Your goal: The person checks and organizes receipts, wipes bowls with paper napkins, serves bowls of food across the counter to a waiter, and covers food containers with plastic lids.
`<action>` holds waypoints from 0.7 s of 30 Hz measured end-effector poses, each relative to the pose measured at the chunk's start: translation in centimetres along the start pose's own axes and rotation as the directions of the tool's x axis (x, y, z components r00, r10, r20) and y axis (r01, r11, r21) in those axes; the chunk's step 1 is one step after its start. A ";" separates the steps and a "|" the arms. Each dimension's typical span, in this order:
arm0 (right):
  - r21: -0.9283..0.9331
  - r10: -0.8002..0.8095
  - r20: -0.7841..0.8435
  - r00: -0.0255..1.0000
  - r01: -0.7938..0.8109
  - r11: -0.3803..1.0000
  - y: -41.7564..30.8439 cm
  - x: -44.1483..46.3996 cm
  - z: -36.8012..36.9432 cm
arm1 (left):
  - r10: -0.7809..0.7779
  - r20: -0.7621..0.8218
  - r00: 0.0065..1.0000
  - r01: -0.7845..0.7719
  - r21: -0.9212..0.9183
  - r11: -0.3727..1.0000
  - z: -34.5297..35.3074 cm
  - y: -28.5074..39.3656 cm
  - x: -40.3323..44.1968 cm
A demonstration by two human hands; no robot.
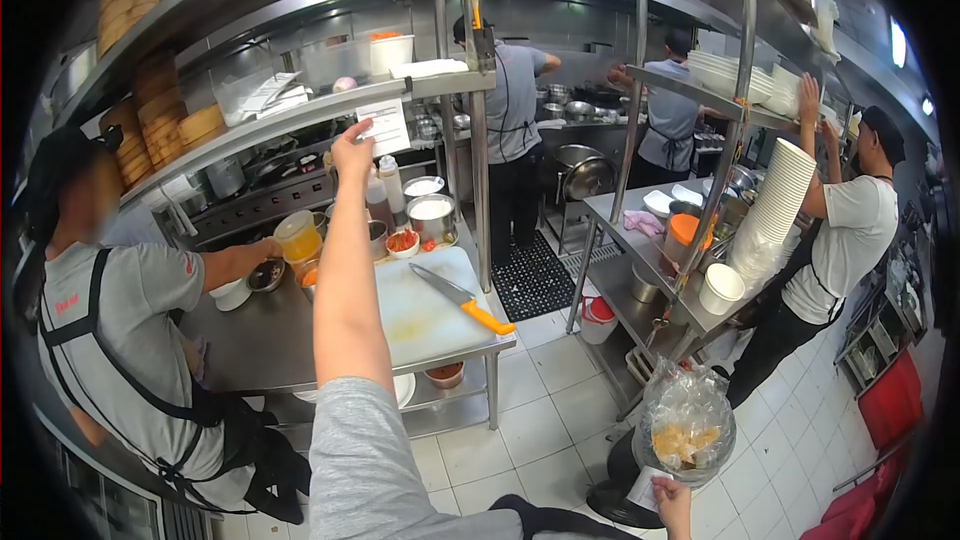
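Observation:
My left hand (351, 152) is raised at the end of a stretched arm, its fingers pinching a printed paper slip (388, 130) against the front of the steel shelf (300, 105). Low at the right, my right hand (672, 500) grips another small white paper slip (640, 488). Just beyond that slip is a bin lined with a clear plastic bag (690, 395), with yellowish scraps inside. Beneath my left forearm lies a white cutting board (425, 325), and a knife with an orange handle (487, 317) rests on it.
A co-worker (120, 320) at the left reaches over the counter near a yellow container (297, 236). Two people work at the back stoves. Another person (845, 220) at the right reaches to a shelf of plates. Stacked paper cups (785, 190) lean on the right-hand table.

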State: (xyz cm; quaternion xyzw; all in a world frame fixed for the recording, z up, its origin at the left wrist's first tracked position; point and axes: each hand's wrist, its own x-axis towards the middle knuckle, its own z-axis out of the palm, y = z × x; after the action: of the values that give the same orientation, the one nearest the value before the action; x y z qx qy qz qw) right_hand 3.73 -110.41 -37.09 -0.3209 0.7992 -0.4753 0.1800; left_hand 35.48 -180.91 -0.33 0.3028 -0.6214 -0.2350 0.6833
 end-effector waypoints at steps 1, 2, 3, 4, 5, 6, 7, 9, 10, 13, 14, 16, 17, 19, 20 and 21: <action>-0.019 0.025 0.010 1.000 -0.024 1.000 -1.0 0.2 0.0 | 0.014 0.004 1.000 -0.014 0.027 1.000 -0.2 0.2 0.1; -0.036 0.046 0.019 0.999 -0.046 0.998 -2.2 0.7 -0.1 | 0.021 -0.014 1.000 -0.021 0.020 1.000 -0.3 0.6 0.2; -0.050 0.066 0.027 0.997 -0.064 0.997 -3.0 1.2 0.0 | 0.034 -0.063 0.997 -0.037 -0.058 0.998 -0.4 0.1 0.9; -0.066 0.062 0.020 0.998 -0.061 0.996 -2.9 1.6 -0.2 | -0.031 -0.075 0.997 0.024 -0.097 0.995 -0.6 1.0 1.0; -0.064 0.060 0.010 0.998 -0.059 0.996 -2.3 2.2 -0.4 | -0.095 -0.082 0.992 0.084 -0.138 0.987 -0.9 2.2 1.2; -0.059 0.061 -0.002 0.998 -0.061 0.996 -1.3 2.7 -0.5 | 0.013 -0.073 0.997 -0.021 -0.101 0.995 -1.4 3.1 1.2; -0.049 0.070 -0.021 0.997 -0.071 0.996 -0.7 2.5 -0.5 | 0.045 -0.107 0.993 -0.042 0.036 0.998 -1.8 3.1 1.7; 0.021 0.050 -0.017 0.999 -0.050 0.999 -2.3 2.4 -0.9 | 0.106 -0.175 0.979 -0.103 0.028 0.994 -1.7 4.1 1.5; 0.083 0.145 -0.022 0.989 -0.143 0.986 -2.3 2.2 -1.6 | 0.219 -0.275 0.936 -0.159 0.224 0.962 -0.7 3.8 0.5; 0.212 0.144 -0.127 0.981 -0.114 0.970 -6.9 1.5 -3.7 | 0.069 -0.260 0.963 -0.099 -0.103 0.990 4.1 4.7 -6.4; 0.460 0.191 -0.139 0.972 -0.107 0.881 -6.7 1.4 -4.1 | 0.131 -0.235 0.963 -0.184 -0.222 0.958 7.3 6.0 -11.4; 0.827 0.195 -0.076 0.978 -0.048 0.560 -9.0 0.8 -6.5 | -0.092 0.424 0.901 0.213 -0.246 0.946 13.0 9.0 -23.4; 0.872 0.175 -0.147 0.974 0.043 0.488 -9.1 0.7 -7.6 | 0.115 0.734 0.670 0.008 -0.162 0.987 16.2 11.2 -29.9; 0.893 0.155 -0.256 0.954 0.172 0.415 -9.4 -0.1 -10.1 | 0.105 0.994 -0.013 0.535 -0.082 0.841 20.5 14.8 -43.9; 0.890 0.136 -0.281 0.950 0.205 0.407 -8.6 -0.7 -11.4 | 0.139 0.921 -0.363 0.556 0.094 0.826 21.9 18.2 -49.6; 0.887 0.116 -0.299 0.947 0.231 0.399 -7.9 -1.4 -12.5 | 0.192 0.817 -0.544 0.583 0.203 0.787 22.9 20.9 -54.4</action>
State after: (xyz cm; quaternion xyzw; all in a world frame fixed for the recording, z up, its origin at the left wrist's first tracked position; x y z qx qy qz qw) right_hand 0.04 -104.10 -24.14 -0.1175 0.4138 -0.8847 0.1799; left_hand 5.23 -131.03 -23.04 -0.0835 -0.7153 -0.6562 -0.2254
